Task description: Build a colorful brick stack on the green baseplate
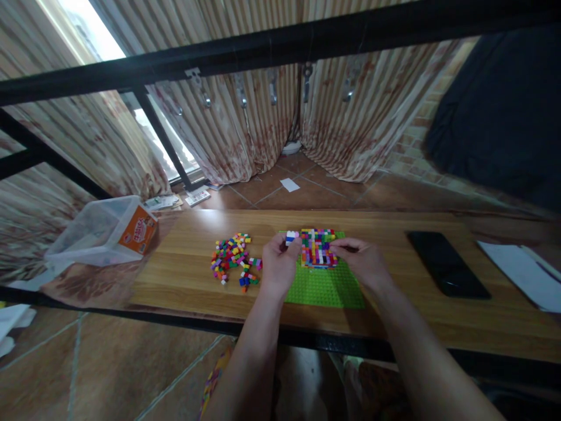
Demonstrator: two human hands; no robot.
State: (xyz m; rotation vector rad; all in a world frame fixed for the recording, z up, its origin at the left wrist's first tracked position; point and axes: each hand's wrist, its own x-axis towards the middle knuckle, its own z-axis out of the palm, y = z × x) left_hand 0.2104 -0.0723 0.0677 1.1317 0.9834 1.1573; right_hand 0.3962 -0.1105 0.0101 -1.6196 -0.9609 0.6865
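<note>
A multicoloured block of toy building bricks (pixel 318 248) stands on the far part of a green studded baseplate (pixel 324 289). At the block's left side, my left hand (pixel 279 263) is closed, with a few small bricks (pixel 291 236) in white, blue and pink between thumb and fingers. My right hand (pixel 362 257) is pinched at the block's right edge, its fingertips at or against the bricks. Whether a small brick is between those fingertips cannot be made out. Left of my left hand lies a loose pile of coloured bricks (pixel 232 255).
The wooden tabletop (pixel 175 275) also carries a black phone (pixel 447 263) and white paper (pixel 521 272) at the right. Beyond its left end sits a clear plastic tub (pixel 96 228) with an orange label. A dark metal bar (pixel 263 47) crosses above, before striped curtains (pixel 228 134).
</note>
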